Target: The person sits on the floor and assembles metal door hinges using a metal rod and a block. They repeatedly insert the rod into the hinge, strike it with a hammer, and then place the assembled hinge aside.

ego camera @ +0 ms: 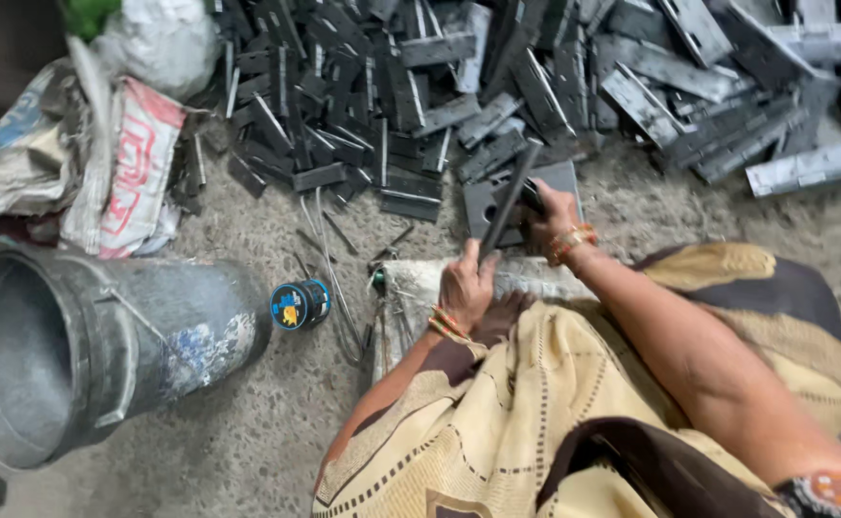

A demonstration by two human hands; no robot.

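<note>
A: Just ahead of the two hands, a grey metal plate [560, 178] lies flat on the gritty floor, and a dark metal bar [507, 200] slants up across it.

B: Grip state?

A: Left hand [466, 286] is wrapped closed round the bar's lower end. Right hand [547, 213] is curled against the bar higher up, just over the plate; whether its fingers fully close I cannot tell. Bangles on both wrists.

B: How will the bar handle?

A: Judged: steel, rigid, no flex, fairly heavy for its slimness. Edges likely sharp, surface dull rather than slick. Best taken near one end with the second hand steadying mid-length, much as seen.

B: Surroundings?

A: Beyond the grip, a large pile of hinge pieces [497, 86], dark ones to the left, paler ones to the right. Left of the left hand, a small blue spool [299, 305] beside loose wires [339, 288]; farther left, a tipped grey bucket [94, 355], with sacks [104, 163] behind it.
</note>
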